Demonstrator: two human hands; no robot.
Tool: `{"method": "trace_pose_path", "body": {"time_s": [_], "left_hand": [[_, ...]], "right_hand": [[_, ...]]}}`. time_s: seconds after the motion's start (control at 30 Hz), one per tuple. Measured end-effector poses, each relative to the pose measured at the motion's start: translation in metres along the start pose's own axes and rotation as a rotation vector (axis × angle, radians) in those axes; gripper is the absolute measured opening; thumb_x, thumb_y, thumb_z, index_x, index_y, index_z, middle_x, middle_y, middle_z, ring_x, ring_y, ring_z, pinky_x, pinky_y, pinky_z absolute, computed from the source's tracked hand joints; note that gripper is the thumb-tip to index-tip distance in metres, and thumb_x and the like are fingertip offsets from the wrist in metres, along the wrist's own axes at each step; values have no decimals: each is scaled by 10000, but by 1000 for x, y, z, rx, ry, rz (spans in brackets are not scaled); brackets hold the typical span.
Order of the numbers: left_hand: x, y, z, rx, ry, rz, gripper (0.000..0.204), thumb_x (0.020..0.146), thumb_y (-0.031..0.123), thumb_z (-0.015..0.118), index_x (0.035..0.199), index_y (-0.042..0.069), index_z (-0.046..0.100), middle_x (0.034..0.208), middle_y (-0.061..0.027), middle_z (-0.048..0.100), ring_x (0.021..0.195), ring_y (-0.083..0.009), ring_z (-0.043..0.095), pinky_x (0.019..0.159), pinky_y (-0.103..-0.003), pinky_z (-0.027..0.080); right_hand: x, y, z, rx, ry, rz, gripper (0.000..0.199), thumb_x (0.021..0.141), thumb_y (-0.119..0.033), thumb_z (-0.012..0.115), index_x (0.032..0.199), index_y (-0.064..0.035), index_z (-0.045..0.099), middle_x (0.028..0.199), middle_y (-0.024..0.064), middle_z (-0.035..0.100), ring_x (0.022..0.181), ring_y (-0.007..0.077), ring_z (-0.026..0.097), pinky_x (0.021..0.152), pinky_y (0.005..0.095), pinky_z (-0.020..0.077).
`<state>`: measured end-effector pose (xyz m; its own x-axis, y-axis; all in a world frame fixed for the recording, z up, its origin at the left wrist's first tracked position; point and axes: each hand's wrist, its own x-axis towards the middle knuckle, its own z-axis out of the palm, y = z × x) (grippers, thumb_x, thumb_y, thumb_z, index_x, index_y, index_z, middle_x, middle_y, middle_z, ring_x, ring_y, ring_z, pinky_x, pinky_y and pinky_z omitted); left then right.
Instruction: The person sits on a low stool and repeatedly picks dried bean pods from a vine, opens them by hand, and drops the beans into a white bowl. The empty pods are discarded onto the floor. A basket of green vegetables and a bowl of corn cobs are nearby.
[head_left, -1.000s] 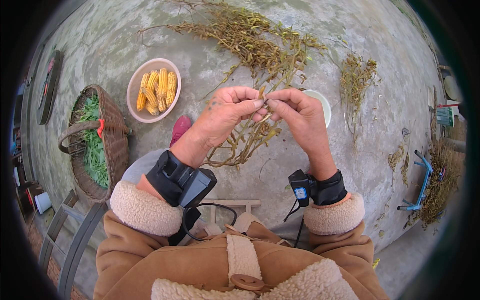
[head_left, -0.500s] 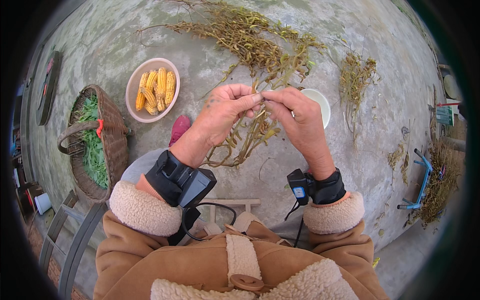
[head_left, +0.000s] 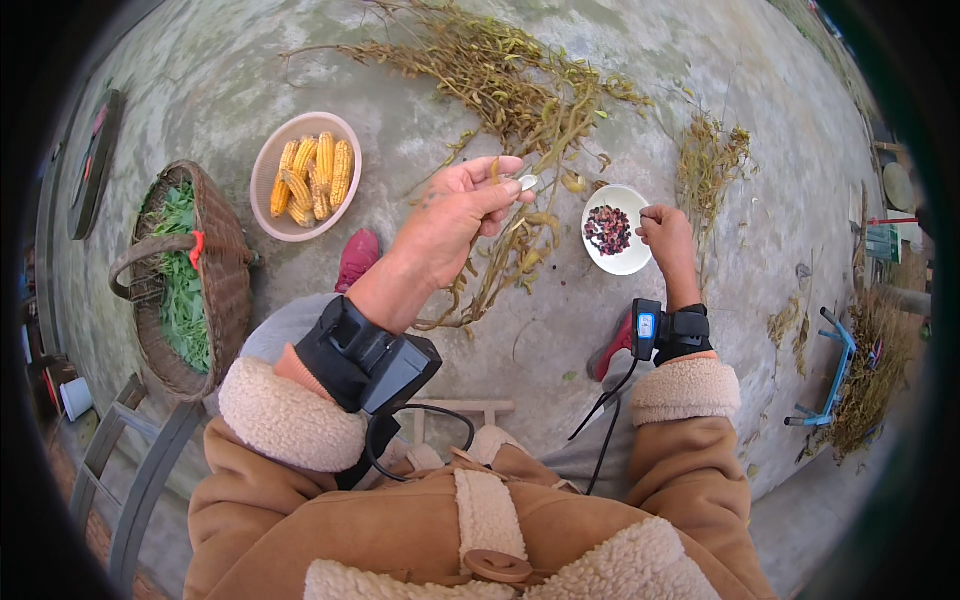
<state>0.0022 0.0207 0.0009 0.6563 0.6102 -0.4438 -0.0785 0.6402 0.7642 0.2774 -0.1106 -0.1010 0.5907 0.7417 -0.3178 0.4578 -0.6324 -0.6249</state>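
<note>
The dried bean stalk (head_left: 505, 262) is hanging near the middle of the frame, pinched at its top between the thumb and fingers of the left hand (head_left: 462, 212), which is keeping it lifted above the concrete floor (head_left: 200, 80) so its pods dangle within reach. The right hand (head_left: 668, 236) is hovering just right of centre, fingers curled together over the rim of the white bowl (head_left: 640, 262) of dark beans, seemingly releasing something small; what it is holding I cannot tell. A heap of bean plants (head_left: 510, 85) is lying across the upper middle, crowding the space behind the bowl. At the upper left a pale bowl of corn cobs (head_left: 305, 178) is sitting beside a wicker basket (head_left: 225, 275) of greens, well clear.
</note>
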Motion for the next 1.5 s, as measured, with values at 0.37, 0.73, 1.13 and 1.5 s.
{"method": "trace_pose_path", "body": {"time_s": [0.37,0.73,1.13,1.5], "left_hand": [[-1,2,-1,-16,-53,-52,150,861,163,552,943,38,571,719,20,549,505,-5,338,425,-154,235],[-9,-19,12,187,-344,-163,148,875,143,516,995,58,531,863,-44,619,705,-57,532,634,-186,439],[-8,-28,11,338,-509,-127,261,855,111,545,1100,23,528,1038,-52,578,947,-114,543,837,-246,425],[0,1,9,555,24,291,293,830,150,597,1082,24,517,897,-22,577,737,-69,530,669,-200,444]], "right_hand": [[-14,-46,-8,562,42,-57,294,802,-108,566,1052,47,554,858,115,630,692,144,615,548,231,489],[-64,-140,-16,1179,-174,-61,269,849,-161,559,1053,14,539,784,82,624,534,45,514,443,163,385],[-70,-142,-26,1016,-145,-200,322,884,-189,498,1164,-29,490,559,16,534,378,20,356,372,156,274],[-95,-164,-17,730,-473,-329,251,878,-140,507,1110,-54,549,562,-35,483,495,32,445,458,176,340]]}}
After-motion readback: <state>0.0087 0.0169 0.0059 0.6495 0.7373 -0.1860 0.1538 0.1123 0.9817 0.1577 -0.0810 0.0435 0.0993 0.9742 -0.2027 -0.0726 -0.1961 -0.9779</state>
